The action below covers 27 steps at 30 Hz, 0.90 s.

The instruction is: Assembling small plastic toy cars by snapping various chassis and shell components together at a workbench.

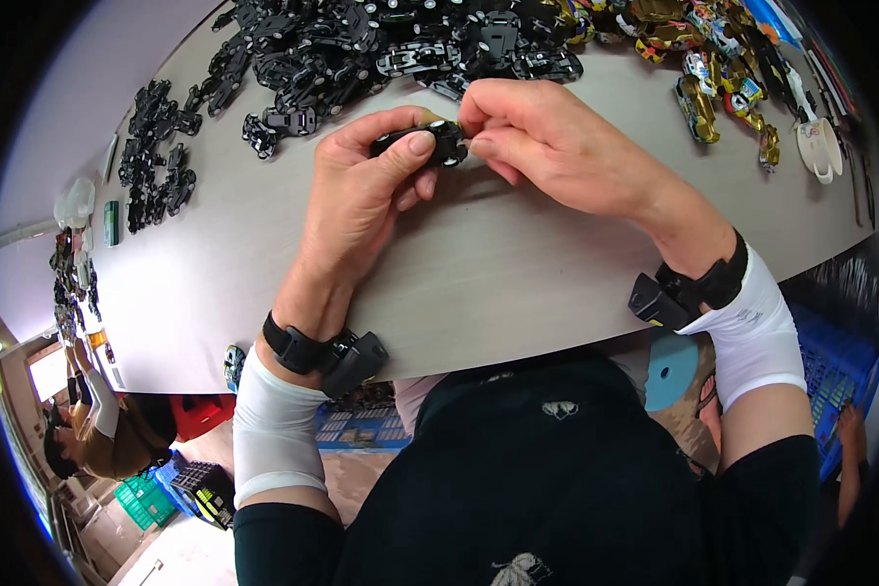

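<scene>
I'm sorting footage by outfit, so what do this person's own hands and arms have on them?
The left hand and right hand are bare. Each wrist has a black strap carrying a boxy black device. Beyond these, white arm sleeves cover much of both forearms; the right one bears a faint grey marking. Dark short sleeves cover the upper arms. No cables show.

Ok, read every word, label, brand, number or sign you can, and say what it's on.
Nothing reads clearly.
Black plastic toy-car chassis in the left hand: no readable text.
White fabric sleeve on the right arm: grey mark, too small to read.
Multicoloured gold toy cars: markings too small and blurred.
</scene>
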### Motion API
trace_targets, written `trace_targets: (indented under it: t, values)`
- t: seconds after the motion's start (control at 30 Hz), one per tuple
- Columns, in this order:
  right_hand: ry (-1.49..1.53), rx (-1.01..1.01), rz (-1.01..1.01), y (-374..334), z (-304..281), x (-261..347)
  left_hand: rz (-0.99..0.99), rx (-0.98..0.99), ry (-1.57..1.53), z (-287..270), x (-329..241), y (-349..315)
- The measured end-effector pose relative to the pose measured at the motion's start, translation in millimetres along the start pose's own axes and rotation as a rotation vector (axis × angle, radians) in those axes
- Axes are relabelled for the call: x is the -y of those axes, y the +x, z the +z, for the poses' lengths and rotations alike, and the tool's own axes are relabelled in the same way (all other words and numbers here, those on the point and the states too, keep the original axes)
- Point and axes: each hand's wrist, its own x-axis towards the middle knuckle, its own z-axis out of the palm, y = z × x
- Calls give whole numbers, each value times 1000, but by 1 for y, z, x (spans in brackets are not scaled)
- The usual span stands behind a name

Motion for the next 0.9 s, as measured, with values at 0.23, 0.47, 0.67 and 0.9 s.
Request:
trace_targets:
  t: [0.23, 0.47, 0.67, 0.9]
  values:
    - [-313, -233, -215, 8, 11, -24, 27, -164, 177, 11, 6, 1]
    - [-614, -209, -117, 6, 14, -14, 78, -166, 272, 11, 11, 3]
    - [-202, -244, -88, 3, -2, -10, 18, -70, 266, 6, 0, 5]
    - [48, 85, -115, -2, -2, -9, 131, -97, 120, 4, 3, 3]
